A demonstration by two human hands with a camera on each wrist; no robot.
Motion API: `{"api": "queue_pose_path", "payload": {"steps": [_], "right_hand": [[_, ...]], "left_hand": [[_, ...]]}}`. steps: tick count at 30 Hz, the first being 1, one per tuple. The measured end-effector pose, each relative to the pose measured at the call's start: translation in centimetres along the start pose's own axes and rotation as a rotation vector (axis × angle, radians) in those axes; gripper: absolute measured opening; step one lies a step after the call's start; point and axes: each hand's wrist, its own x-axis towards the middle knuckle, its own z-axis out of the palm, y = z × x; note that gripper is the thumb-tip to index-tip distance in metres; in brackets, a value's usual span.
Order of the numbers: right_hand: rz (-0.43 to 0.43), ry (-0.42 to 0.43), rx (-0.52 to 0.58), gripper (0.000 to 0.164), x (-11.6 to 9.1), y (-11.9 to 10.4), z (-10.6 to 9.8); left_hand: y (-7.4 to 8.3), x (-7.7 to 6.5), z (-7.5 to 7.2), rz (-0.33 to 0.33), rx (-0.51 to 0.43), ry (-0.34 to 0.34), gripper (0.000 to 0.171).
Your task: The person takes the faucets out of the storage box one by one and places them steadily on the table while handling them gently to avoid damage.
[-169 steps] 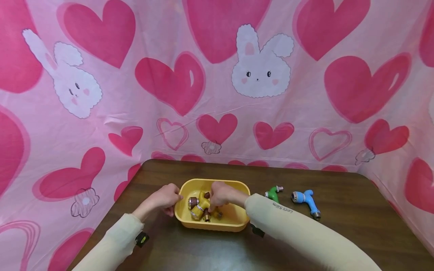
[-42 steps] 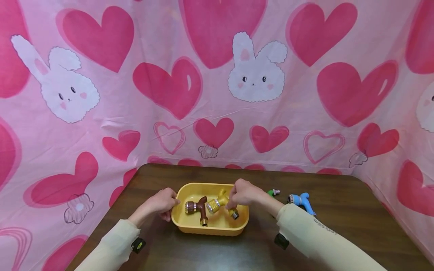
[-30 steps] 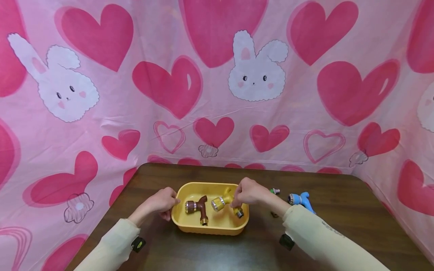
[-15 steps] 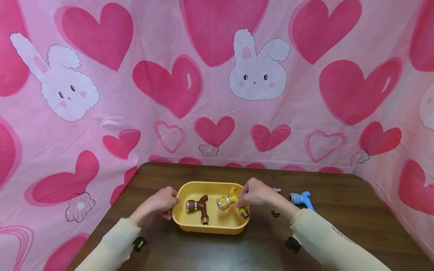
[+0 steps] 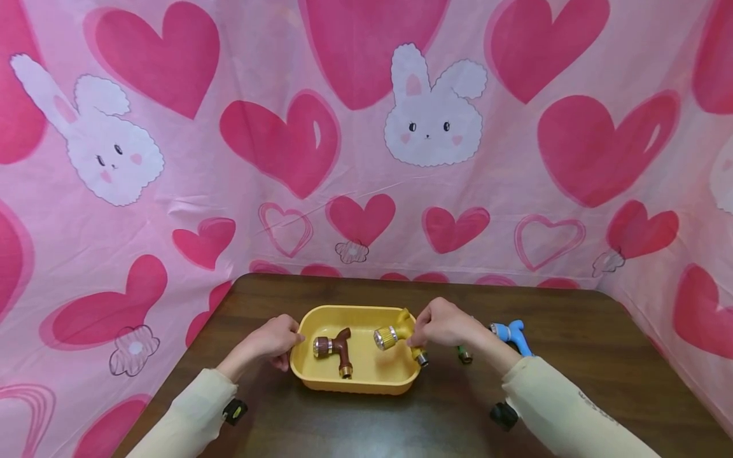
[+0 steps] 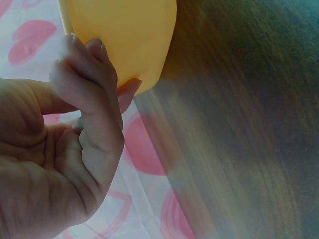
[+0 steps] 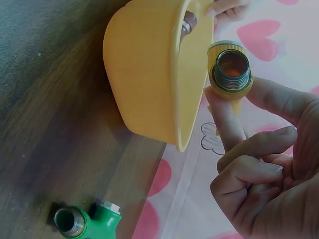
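My left hand [image 5: 279, 340] pinches the left rim of a yellow plastic basin [image 5: 366, 384], with fingertips against its wall in the left wrist view. My right hand [image 5: 443, 324] holds a yellow faucet [image 5: 403, 329] between thumb and fingers, over the basin's right rim. Its threaded metal end [image 7: 233, 69] faces the right wrist camera. Inside the basin, toward the left, lies a brown faucet [image 5: 338, 348] with a brass-coloured end.
Right of the basin, a green faucet [image 5: 465, 354] lies on the dark wooden table [image 5: 343, 426], mostly behind my right forearm. Farther right is a blue faucet [image 5: 514, 334]. A pink heart-print cloth [image 5: 366, 159] hangs behind the table.
The yellow faucet, among the others in the basin at first, has been lifted and carried right to the rim by my right hand. The left hand stays at the basin's left rim.
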Motion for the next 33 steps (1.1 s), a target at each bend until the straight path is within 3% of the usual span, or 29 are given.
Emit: {"api": "queue_pose_path", "payload": {"steps": [11, 25, 33], "right_hand": [[-0.063, -0.001, 0.001, 0.023, -0.6, 1.3, -0.6], [0.003, 0.018, 0.041, 0.018, -1.2, 2.3, -1.0], [-0.019, 0.027, 0.059, 0.019, -1.9, 2.9, -1.2]], "left_hand": [[0.0, 0.2, -0.1, 0.003, 0.005, -0.005, 0.014], [0.2, 0.2, -0.1, -0.008, 0.008, -0.003, 0.013], [0.3, 0.0, 0.0, -0.011, 0.008, 0.009, 0.014]]}}
